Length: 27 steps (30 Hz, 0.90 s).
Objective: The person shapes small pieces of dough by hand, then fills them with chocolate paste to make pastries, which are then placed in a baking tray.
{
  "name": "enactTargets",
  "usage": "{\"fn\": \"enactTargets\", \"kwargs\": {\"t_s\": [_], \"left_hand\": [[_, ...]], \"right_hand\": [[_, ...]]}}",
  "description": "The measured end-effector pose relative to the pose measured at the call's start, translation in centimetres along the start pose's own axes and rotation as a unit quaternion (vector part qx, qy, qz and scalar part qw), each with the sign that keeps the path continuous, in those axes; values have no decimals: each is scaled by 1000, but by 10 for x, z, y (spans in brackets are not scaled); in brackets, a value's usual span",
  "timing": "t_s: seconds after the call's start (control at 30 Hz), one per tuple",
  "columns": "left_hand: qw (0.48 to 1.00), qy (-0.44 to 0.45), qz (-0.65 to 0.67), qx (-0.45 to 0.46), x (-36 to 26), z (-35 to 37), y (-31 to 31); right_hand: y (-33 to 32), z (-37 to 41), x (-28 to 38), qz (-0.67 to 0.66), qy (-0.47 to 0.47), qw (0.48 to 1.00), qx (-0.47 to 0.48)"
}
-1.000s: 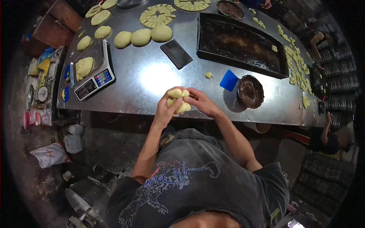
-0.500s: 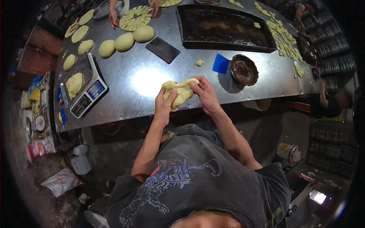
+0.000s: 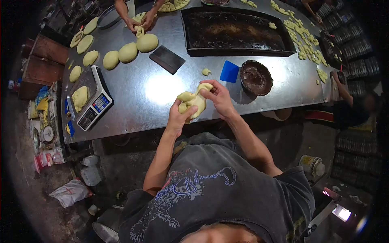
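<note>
Dough: the piece (image 3: 198, 106) is in your two hands, above your near edge of the table (image 3: 129, 87).
Left hand: yours (image 3: 177, 119) is partly closed around its left side, thumb across the front.
Right hand: yours (image 3: 220, 98) is partly closed, thumb and fingers pinching its raised upper-right end.
Scale: toward your near left corner, the scale (image 3: 97, 106) bears a lump (image 3: 80, 98).
Beyond your hands: a scrap (image 3: 206, 72), then a dark slab (image 3: 167, 59).
Near edge, right of centre: the bowl (image 3: 256, 78), the blue scraper (image 3: 229, 71) just beside its left.
Far edge: a black tray (image 3: 237, 32); left of it, a co-worker's hands (image 3: 139, 25) on dough.
</note>
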<state>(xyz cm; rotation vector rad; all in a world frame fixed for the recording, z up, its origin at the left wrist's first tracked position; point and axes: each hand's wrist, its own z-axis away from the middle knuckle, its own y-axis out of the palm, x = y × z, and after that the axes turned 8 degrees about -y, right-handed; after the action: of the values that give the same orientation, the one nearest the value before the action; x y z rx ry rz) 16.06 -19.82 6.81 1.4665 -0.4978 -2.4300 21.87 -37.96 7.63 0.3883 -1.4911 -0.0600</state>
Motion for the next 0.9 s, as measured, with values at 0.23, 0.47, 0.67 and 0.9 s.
{"fn": "enactTargets", "kwargs": {"t_s": [0.23, 0.47, 0.67, 0.9], "left_hand": [[994, -31, 108, -11, -1, -6, 2], [998, 4, 48, -52, -1, -7, 4], [983, 43, -151, -95, 15, -21, 3], [927, 69, -358, -81, 11, -15, 13]], "right_hand": [[-36, -36, 26, -7, -110, 987, -114], [-85, -45, 0, 8, -65, 997, -43], [-84, -29, -38, 267, 124, 955, 41], [-25, -28, -10, 220, 0, 950, 221]]}}
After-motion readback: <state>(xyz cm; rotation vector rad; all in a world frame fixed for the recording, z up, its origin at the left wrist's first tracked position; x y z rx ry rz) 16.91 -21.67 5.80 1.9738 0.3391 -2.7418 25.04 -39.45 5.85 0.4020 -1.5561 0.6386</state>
